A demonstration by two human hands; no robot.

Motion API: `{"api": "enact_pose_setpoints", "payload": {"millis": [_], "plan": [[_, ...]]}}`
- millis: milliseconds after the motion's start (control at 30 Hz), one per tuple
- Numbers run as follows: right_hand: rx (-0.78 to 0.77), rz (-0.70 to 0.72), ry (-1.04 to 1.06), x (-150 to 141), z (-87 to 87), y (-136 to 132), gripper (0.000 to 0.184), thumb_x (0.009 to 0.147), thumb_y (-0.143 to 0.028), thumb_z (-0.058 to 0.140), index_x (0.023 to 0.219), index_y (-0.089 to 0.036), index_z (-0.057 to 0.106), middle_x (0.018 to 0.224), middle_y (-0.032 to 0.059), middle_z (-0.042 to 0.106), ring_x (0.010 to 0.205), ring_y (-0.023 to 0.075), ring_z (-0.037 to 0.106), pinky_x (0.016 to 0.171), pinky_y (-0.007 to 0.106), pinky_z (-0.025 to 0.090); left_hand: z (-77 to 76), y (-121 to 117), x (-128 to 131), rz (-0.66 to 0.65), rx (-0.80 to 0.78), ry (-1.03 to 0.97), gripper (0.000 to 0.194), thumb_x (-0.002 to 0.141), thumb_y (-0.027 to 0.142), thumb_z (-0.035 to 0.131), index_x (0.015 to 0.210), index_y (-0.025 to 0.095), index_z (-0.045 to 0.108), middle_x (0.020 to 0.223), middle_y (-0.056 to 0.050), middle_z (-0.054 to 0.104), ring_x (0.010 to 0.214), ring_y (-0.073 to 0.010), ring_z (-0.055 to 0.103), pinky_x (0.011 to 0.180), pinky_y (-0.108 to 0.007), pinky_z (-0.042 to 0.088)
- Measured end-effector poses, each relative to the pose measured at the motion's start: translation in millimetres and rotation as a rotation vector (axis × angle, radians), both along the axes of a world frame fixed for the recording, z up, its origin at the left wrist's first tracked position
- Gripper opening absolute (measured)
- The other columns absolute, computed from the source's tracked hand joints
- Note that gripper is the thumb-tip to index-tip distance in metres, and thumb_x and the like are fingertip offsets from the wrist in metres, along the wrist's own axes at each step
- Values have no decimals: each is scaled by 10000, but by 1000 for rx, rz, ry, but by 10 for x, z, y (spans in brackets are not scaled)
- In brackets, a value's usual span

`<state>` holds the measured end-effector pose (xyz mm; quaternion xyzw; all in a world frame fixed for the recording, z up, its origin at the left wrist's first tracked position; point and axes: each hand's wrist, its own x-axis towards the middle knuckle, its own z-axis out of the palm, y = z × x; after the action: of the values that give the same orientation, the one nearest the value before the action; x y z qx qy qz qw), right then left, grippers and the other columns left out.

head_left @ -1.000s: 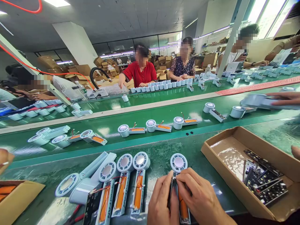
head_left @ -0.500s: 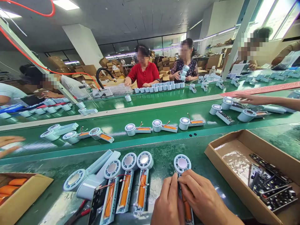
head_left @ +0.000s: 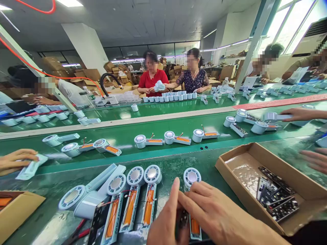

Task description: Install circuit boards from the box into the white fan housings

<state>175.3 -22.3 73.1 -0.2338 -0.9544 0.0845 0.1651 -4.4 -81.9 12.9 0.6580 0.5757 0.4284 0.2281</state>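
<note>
A light-blue fan body (head_left: 192, 176) with a round silver-centred head lies in front of me, its handle partly covered by my hands. An orange battery (head_left: 195, 226) shows in that handle. My left hand (head_left: 163, 217) is closed at the handle's left, around a dark circuit board (head_left: 184, 217) that shows only in part. Across the handle reaches my right hand (head_left: 217, 211), its fingers bent together and their tips meeting the left hand; what they pinch is hidden. Several fan bodies (head_left: 152, 173) with batteries and thin wires lie to the left.
A cardboard box (head_left: 288, 170) with circuit boards stands right; another box (head_left: 25, 211) holds orange batteries at left. Red-handled pliers (head_left: 83, 233) lie near the front. Fan parts lie along the green conveyor (head_left: 127, 154). Co-workers' hands (head_left: 19, 160) reach in from both sides.
My left hand has shifted left, its index finger now raised, and a dark board shows beside the handle. At left, a co-worker's hand now holds a light-blue part; across the belt, fan parts pass between two people.
</note>
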Motion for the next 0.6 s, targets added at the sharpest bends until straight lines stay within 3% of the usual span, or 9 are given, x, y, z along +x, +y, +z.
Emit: {"api": "enact_pose_setpoints", "payload": {"millis": [67,133,200,267,367,433,500,600], "plan": [[-62,-60,33,18,3,28,374,960,-54,473,1320,-124,541,952,98,690,814,229,628,774,366,564,-13,169,-1,-47,-53,-164,794,886,168,619,1553,432,279,1210,12,695,845,-154,713,822,-274,586],[-131,-192,139,58,-60,51,531,948,-35,442,1456,-189,411,1049,86,677,884,219,647,799,354,563,-59,366,6,-148,-160,-274,756,861,229,706,1513,415,373,1475,-38,510,776,-115,672,755,-276,582],[-203,-305,261,102,-141,60,602,939,-36,424,1495,-256,349,1148,74,656,959,205,660,829,343,557,-110,528,16,-268,-252,-288,661,828,252,757,1431,385,519,1587,-60,369,679,-77,607,685,-271,559],[-282,-391,381,148,-214,54,477,935,-76,462,1370,-272,474,1133,49,665,934,187,673,815,318,552,-145,620,23,-324,-288,-248,557,834,247,751,1359,370,610,1578,-57,393,623,-62,542,692,-279,540],[-529,-577,506,243,-329,30,115,915,-226,610,1028,-232,587,848,-8,695,682,154,673,655,261,543,-155,653,33,-292,-285,-207,484,862,247,718,1319,383,642,1516,-33,465,620,-69,513,718,-285,519],[-623,-699,489,340,-422,14,151,879,-325,696,902,-223,588,734,-28,682,614,153,658,590,250,515,-147,646,45,-264,-285,-201,450,863,280,723,1294,390,653,1489,-17,481,631,-76,520,718,-284,512],[-537,-752,378,447,-504,3,207,866,-371,727,820,-219,594,730,-19,687,657,168,661,608,260,495,-142,636,62,-252,-299,-195,426,864,313,724,1277,395,658,1494,-4,477,632,-78,530,722,-287,514],[-242,-633,137,552,-517,-12,105,910,-305,691,900,-219,633,815,2,701,734,182,659,663,278,472,-147,622,85,-252,-310,-199,413,888,329,691,1289,413,636,1533,11,453,598,-70,521,709,-290,523]]}}
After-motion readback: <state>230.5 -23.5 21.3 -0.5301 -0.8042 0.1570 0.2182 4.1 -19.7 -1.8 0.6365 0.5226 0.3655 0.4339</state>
